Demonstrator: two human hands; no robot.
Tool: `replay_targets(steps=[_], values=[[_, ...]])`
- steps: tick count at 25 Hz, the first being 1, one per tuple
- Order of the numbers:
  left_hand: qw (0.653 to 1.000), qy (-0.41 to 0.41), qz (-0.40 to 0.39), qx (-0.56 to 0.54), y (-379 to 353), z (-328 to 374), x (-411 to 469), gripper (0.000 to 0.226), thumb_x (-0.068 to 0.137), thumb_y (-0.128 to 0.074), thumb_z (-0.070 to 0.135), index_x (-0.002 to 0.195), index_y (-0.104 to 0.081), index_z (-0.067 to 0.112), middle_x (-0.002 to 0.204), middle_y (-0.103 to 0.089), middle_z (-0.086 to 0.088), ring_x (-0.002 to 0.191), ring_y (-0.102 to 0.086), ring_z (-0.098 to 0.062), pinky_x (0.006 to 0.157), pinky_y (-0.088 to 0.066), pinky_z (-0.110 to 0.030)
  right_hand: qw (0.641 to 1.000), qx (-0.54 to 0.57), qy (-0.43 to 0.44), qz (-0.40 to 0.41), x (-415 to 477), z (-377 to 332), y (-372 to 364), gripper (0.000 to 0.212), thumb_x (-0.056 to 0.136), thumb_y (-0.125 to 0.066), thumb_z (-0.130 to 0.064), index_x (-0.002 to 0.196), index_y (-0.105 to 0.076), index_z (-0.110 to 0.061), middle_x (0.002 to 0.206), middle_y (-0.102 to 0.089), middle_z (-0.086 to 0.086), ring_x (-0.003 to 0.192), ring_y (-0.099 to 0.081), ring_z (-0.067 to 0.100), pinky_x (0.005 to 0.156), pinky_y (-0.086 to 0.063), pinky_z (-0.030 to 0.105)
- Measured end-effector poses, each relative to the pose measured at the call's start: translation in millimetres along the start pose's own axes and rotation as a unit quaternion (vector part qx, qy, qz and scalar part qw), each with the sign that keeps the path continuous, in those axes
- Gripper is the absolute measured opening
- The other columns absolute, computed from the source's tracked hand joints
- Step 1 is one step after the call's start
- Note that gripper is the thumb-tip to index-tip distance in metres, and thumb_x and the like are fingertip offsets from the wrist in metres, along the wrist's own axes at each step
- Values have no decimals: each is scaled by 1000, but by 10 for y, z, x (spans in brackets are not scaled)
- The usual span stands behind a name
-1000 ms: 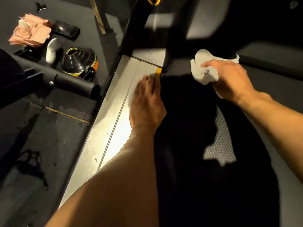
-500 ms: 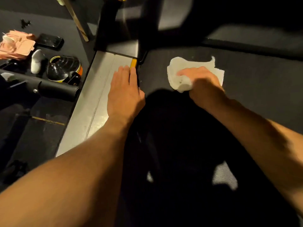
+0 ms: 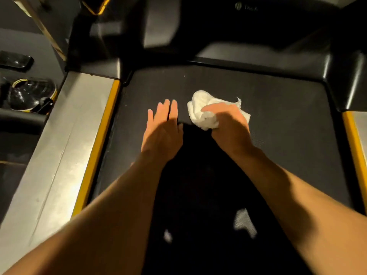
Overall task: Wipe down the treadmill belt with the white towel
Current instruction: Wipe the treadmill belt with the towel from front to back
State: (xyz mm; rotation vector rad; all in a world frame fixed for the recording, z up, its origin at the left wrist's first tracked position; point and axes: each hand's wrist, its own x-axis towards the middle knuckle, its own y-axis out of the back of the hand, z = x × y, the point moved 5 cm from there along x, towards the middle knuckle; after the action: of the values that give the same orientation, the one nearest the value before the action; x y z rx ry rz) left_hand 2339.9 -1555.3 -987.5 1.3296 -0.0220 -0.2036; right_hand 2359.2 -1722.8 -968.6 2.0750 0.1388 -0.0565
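Near the front of the treadmill belt point(image 3: 278, 100), your right hand point(image 3: 228, 126) has its grip clamped on the bunched white towel point(image 3: 200, 110), pressed to the surface. Your left hand point(image 3: 162, 130) is spread, fingers straight, just beside. Soft, light cloth likely slips and unfolds: hold its bunched middle.

Matt textured belt point(image 3: 278, 108), crumpled cloth towel point(image 3: 200, 114).

The treadmill hood point(image 3: 268, 18) bears a faint logo point(image 3: 237, 6) and word, both unreadable.
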Motion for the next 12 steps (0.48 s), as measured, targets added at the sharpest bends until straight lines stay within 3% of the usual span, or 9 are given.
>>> replay_targets(steps=[1, 3, 5, 8, 10, 11, 12], values=[[1000, 2, 17, 13, -115, 100, -37, 60, 98, -34, 34, 150, -18, 9, 158, -17, -17, 146, -11, -32, 119, -6, -50, 999, 11, -30, 41, 96, 112, 126, 17, 87, -56, -13, 102, -64, -11, 97, -60, -1, 87, -52, 4, 76, -38, 24], [997, 18, 62, 32, -211, 97, -55, 58, 98, -28, 39, 148, -25, 9, 156, -22, -17, 146, -14, -32, 119, -6, -49, 993, -23, -82, 84, 333, 297, 282, 22, 88, -51, -18, 103, -65, -12, 97, -63, 4, 83, -53, 15, 75, -41, 30], [996, 16, 78, 27, -221, 71, -62, 59, 97, -27, 40, 147, -26, 9, 155, -23, -17, 146, -15, -32, 120, -5, -47, 995, 6, -27, 92, 283, 262, 235, 23, 85, -52, -16, 101, -68, -12, 100, -64, 9, 91, -57, 24, 78, -43, 37], [996, 25, 80, 20, -182, 60, -76, 61, 97, -25, 42, 149, -27, 9, 155, -24, -18, 146, -15, -31, 120, -5, -46, 997, 4, 72, 33, -47, 192, 180, 36, 77, -60, 0, 107, -69, -18, 106, -64, 6, 100, -57, 23, 84, -45, 37], [997, 25, 70, 24, -200, 115, -57, 61, 96, -26, 40, 148, -29, 8, 154, -26, -19, 145, -19, -32, 119, -8, -49, 996, 26, 68, 55, 133, 215, 358, 23, 71, -63, -3, 89, -72, -15, 94, -67, 8, 90, -61, 27, 77, -51, 40], [997, 25, 65, 30, -200, 124, -69, 61, 96, -26, 40, 147, -29, 7, 154, -27, -19, 145, -19, -32, 119, -8, -49, 996, 27, 29, 78, 328, 263, 456, 10, 70, -62, -11, 77, -69, -11, 87, -66, 8, 84, -61, 27, 74, -50, 44], [997, 28, 64, 36, -186, 112, -66, 61, 96, -26, 40, 147, -28, 7, 154, -26, -20, 145, -18, -32, 119, -8, -49, 996, 3, -18, 83, 558, 380, 525, 13, 68, -58, -21, 70, -63, -9, 84, -63, 8, 82, -59, 27, 75, -49, 46]])
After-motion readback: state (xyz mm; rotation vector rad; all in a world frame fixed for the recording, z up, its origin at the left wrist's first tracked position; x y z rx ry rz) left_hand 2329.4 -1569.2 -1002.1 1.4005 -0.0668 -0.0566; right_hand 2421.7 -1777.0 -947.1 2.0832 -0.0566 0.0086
